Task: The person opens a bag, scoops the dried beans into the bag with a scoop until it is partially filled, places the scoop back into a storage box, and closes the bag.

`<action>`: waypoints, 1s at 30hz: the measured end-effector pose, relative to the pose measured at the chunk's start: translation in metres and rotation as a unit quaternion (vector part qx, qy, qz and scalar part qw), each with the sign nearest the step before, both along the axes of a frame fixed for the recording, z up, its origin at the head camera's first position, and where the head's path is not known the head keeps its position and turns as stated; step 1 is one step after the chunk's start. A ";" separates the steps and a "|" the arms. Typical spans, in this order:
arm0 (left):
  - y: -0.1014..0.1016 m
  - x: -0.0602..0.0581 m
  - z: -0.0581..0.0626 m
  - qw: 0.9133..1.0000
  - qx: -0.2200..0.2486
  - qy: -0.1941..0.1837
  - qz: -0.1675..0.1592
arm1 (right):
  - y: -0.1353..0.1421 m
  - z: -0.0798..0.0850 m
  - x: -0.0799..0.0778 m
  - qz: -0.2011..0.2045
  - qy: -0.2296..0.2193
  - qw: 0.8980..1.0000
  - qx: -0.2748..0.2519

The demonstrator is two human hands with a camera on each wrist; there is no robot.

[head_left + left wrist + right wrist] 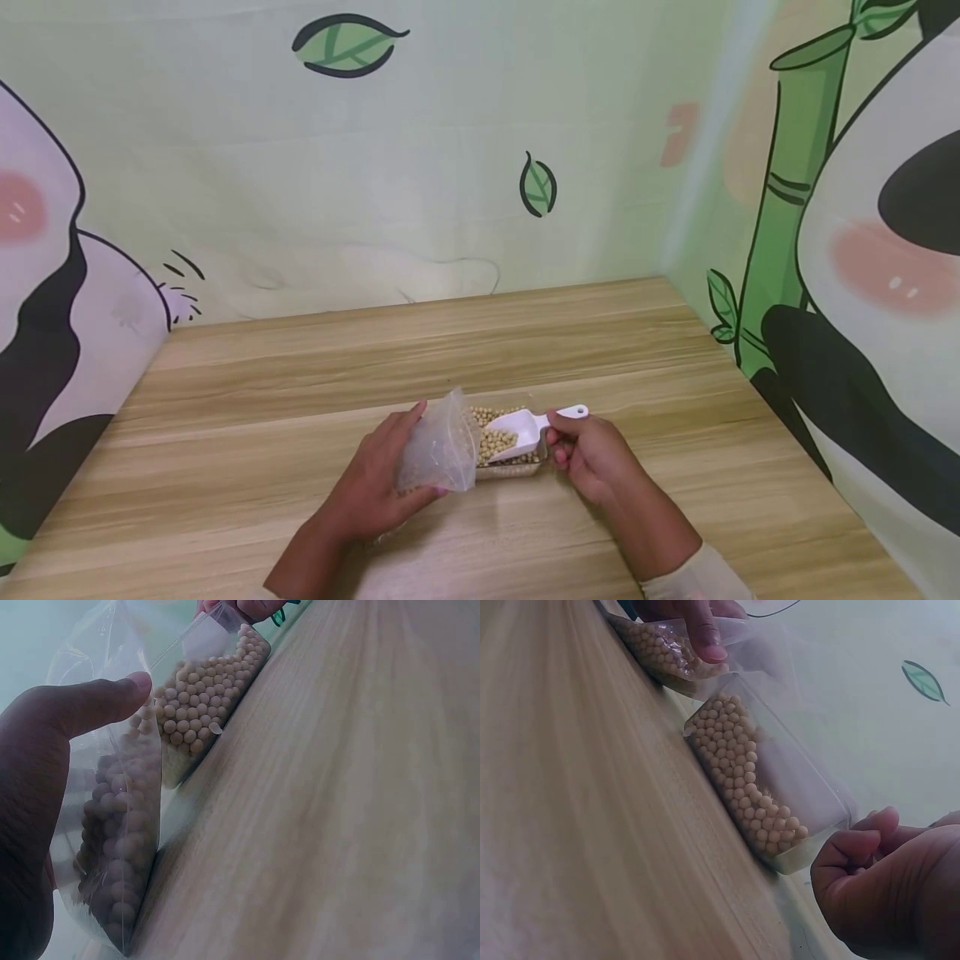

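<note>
My left hand (375,487) grips a clear plastic bag (433,450), its mouth tilted toward a clear rectangular box (508,472). In the left wrist view, the thumb lies along the bag's near side, and pale round soybeans (124,840) fill its lower part. More soybeans (491,414) lie in the box. My right hand (596,458) pinches the handle of a white scoop (525,427) between thumb and fingers. The scoop's bowl is over the box, with soybeans in it. Through the box wall in the right wrist view, the soybeans (731,750) show heaped unevenly.
Box and bag are on a wood-grain table (337,375). Behind the table hangs a pale green backdrop (450,167) with leaves, bamboo and pandas, which also stands along both sides.
</note>
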State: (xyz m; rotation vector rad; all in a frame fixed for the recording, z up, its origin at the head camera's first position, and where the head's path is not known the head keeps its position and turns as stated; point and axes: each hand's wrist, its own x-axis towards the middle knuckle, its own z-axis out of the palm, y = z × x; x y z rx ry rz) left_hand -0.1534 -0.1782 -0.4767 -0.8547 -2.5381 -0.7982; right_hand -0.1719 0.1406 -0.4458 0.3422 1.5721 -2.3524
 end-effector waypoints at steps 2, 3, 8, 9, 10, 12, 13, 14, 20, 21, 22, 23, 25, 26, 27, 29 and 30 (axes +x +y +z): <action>0.000 0.000 0.000 1.000 0.000 0.000 0.001 | 0.000 0.000 0.000 0.004 -0.004 1.000 -0.011; 0.000 0.000 0.001 1.000 0.000 -0.001 0.001 | 0.000 0.000 0.000 0.004 -0.005 1.000 -0.016; 0.000 0.000 0.001 1.000 -0.001 -0.001 0.002 | 0.000 0.001 0.000 0.004 -0.003 0.999 -0.032; 0.000 0.000 0.001 1.000 -0.001 -0.001 0.002 | 0.000 0.002 0.000 0.002 -0.002 0.999 -0.034; 0.000 0.000 0.001 1.000 -0.001 -0.002 0.002 | 0.000 0.002 0.000 -0.001 -0.002 0.999 -0.036; -0.001 0.000 0.000 1.000 0.001 -0.003 0.002 | 0.000 0.002 0.000 -0.008 -0.002 0.999 -0.041; -0.001 0.000 0.000 1.000 0.001 -0.003 0.001 | 0.000 0.003 0.000 -0.010 -0.001 0.999 -0.045; -0.001 0.000 -0.001 1.000 0.001 -0.003 0.001 | 0.000 0.003 0.000 -0.013 0.000 0.999 -0.049; -0.002 0.000 0.000 1.000 0.004 -0.002 -0.001 | 0.000 0.006 0.000 -0.023 0.007 0.997 -0.075; -0.002 0.000 0.000 1.000 0.004 -0.002 -0.001 | 0.000 0.007 0.000 -0.023 0.009 0.997 -0.078; -0.002 0.000 0.000 1.000 0.005 -0.001 -0.002 | 0.000 0.007 0.000 -0.023 0.010 0.996 -0.081; -0.002 0.000 0.000 1.000 0.006 -0.001 -0.002 | 0.000 0.007 0.000 -0.024 0.010 0.996 -0.084; -0.001 0.000 0.000 1.000 0.006 0.000 -0.002 | 0.000 0.008 0.001 -0.026 0.011 0.996 -0.087; -0.001 0.000 0.000 1.000 0.006 0.000 -0.003 | 0.000 0.009 0.001 -0.028 0.012 0.996 -0.089; -0.001 0.000 0.000 1.000 0.006 -0.001 -0.002 | 0.000 0.009 0.001 -0.031 0.012 0.995 -0.090; -0.001 0.000 0.000 1.000 0.005 -0.003 -0.001 | -0.001 0.010 0.001 -0.040 0.011 0.995 -0.095; -0.001 0.000 0.000 1.000 0.005 -0.005 -0.002 | -0.001 0.010 0.001 -0.043 0.011 0.994 -0.097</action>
